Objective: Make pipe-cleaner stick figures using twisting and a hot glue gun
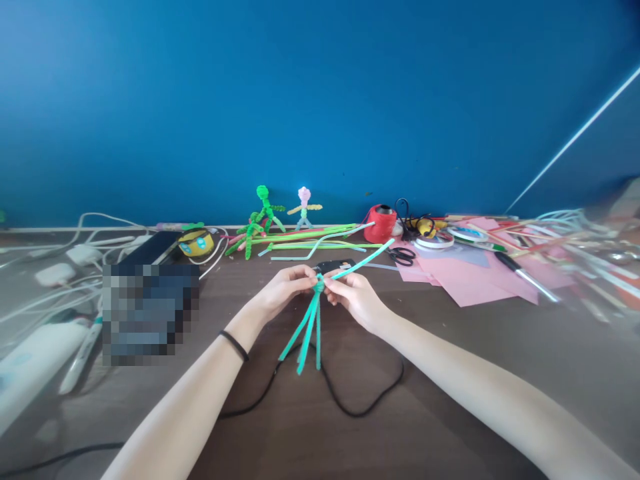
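Bare forearms (450, 367) are extended over the table (280, 447). By left hand (286, 291) and right hand (357, 300), a teal pipe-cleaner bundle (311, 323) is pinched at its knot, legs pointed cameraward along its long axis, one strand (364, 258) angled away rightward. Inside the red round object (381, 225), nothing can be discerned.

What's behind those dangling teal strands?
Behind the teal strands, a black cord and brown tabletop show through the gaps. Whatever lies directly behind each strand is covered.

Single head-worn view; faces forward and down, close above the counter (350, 447), blue wall (320, 100) filling upper frame.
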A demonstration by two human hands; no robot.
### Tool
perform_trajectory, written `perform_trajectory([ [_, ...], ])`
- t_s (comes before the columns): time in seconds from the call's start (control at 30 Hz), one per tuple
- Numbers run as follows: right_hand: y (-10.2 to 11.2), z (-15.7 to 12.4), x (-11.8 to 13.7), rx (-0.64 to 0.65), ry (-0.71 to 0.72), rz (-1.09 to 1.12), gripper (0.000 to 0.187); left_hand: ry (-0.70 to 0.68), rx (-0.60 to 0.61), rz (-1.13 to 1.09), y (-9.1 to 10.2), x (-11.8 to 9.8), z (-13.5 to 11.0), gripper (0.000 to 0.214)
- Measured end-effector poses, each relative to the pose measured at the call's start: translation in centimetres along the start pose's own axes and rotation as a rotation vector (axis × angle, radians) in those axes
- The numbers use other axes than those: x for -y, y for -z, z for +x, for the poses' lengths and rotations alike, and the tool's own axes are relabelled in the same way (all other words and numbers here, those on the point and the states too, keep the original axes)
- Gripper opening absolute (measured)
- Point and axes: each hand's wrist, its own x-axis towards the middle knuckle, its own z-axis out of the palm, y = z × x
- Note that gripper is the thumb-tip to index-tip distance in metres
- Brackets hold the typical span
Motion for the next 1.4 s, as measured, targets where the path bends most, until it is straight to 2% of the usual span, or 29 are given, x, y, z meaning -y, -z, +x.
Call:
perform_trajectory([
  [0.13,0.1,-0.3,0.6,-0.044,0.117,-0.245,0.026,-0.022,-0.055,-0.163,0.5,0.2,-0.1,0.011],
  [0.3,1.3,-0.6,1.5,-0.17,0.505,-0.898,0.02,-0.024,-0.147,-0.348,1.8,0.7,0.0,0.013],
  [0.37,1.9,-0.4,1.5,-0.225,0.566,-1.155,0.021,-0.015,-0.148,-0.369,2.0,0.8,0.0,0.015],
  [0.4,2.2,-0.3,1.5,-0.258,0.541,-1.269,0.02,-0.014,-0.151,-0.377,2.1,0.8,0.1,0.015],
  [0.5,2.6,0.2,1.3,-0.318,0.344,-1.545,0.021,-0.011,-0.18,-0.405,1.9,0.7,0.1,0.014],
  [0.6,2.6,0.4,1.2,-0.324,0.214,-1.641,0.03,-0.009,-0.196,-0.431,1.7,0.5,0.0,0.014],
  [0.73,2.7,0.3,1.0,-0.316,0.202,-1.539,0.026,0.013,-0.229,-0.495,1.6,0.2,-0.2,0.011],
  [0.87,3.2,0.7,0.4,-0.305,0.233,-1.291,0.021,0.027,-0.269,-0.566,1.8,0.1,-0.2,0.008],
  [0.93,3.3,1.0,0.2,-0.29,0.254,-1.032,0.024,0.006,-0.269,-0.584,2.1,0.2,-0.1,0.007],
  [1.0,3.2,1.3,0.0,-0.253,0.233,-0.685,0.029,-0.019,-0.24,-0.59,2.4,0.5,0.0,0.006],
  [1.07,2.9,1.6,0.1,-0.21,0.163,-0.356,0.036,-0.038,-0.189,-0.598,2.7,0.8,0.1,0.008],
  [1.17,2.2,1.6,0.7,-0.145,0.021,-0.034,0.037,-0.044,-0.145,-0.591,2.8,1.0,0.1,0.009],
  [1.27,1.9,1.2,1.4,-0.059,-0.082,0.095,0.029,-0.04,-0.148,-0.59,2.8,1.0,0.0,0.01],
  [1.4,2.4,0.6,1.6,0.085,-0.178,0.116,0.021,-0.045,-0.079,-0.602,2.7,1.0,-0.1,0.01],
])
